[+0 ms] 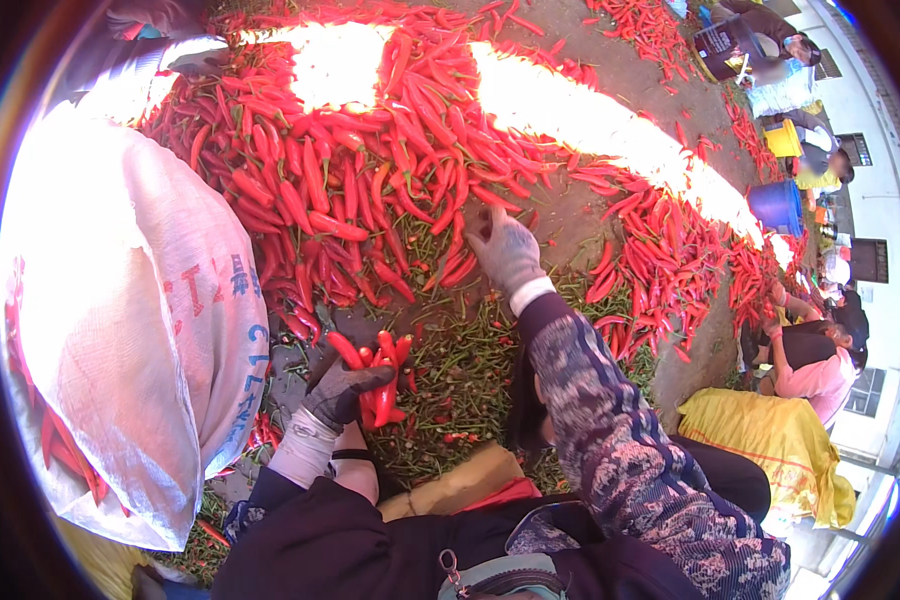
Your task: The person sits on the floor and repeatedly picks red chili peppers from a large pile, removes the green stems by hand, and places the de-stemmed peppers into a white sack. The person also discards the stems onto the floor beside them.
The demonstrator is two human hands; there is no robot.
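My left hand [341, 391], in a dark grey glove, grips a bunch of red chili peppers [381, 390] low in front of me. The cut-looking pale ends of several of them point upward. My right hand [506, 251], in a light grey work glove, is at the near edge of a large heap of red chili peppers [330, 172]. Its fingertips are bent close together, and whether anything is between them cannot be made out. Green pepper stems [457, 367] litter the ground below both hands.
A bulging white woven sack [150, 300], printed with writing, stands at left with peppers inside. Another pepper pile [667, 255] lies right. A yellow woven sack [765, 450] is near a person in pink [817, 379]. Blue bucket [776, 206] and yellow bucket [782, 139] stand farther off, by other seated people.
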